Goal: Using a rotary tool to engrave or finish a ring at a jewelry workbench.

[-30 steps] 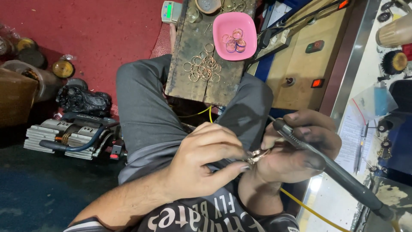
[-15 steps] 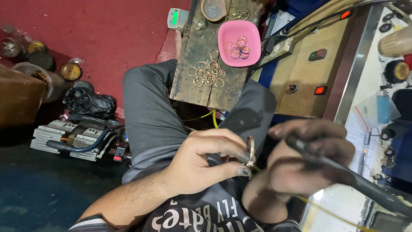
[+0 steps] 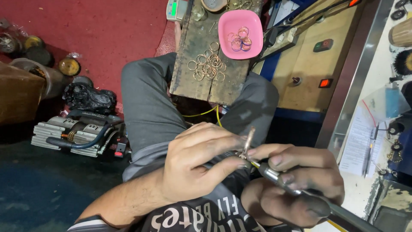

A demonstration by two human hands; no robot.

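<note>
Here, at upper centre, I see a wooden board bearing loose rings; lower centre, my left hand pinches a ring; my right hand grips a rotary handpiece.

A worn wooden board is laid across the lap, its surface dark and scratched. A loose cluster of thin metal rings is scattered flat on its middle. A pink dish is set on its far right corner, with several rings held inside. A small digital scale is seen at the far left end, touching the board's edge. A round metal piece is cut off by the frame at the far end.
</note>
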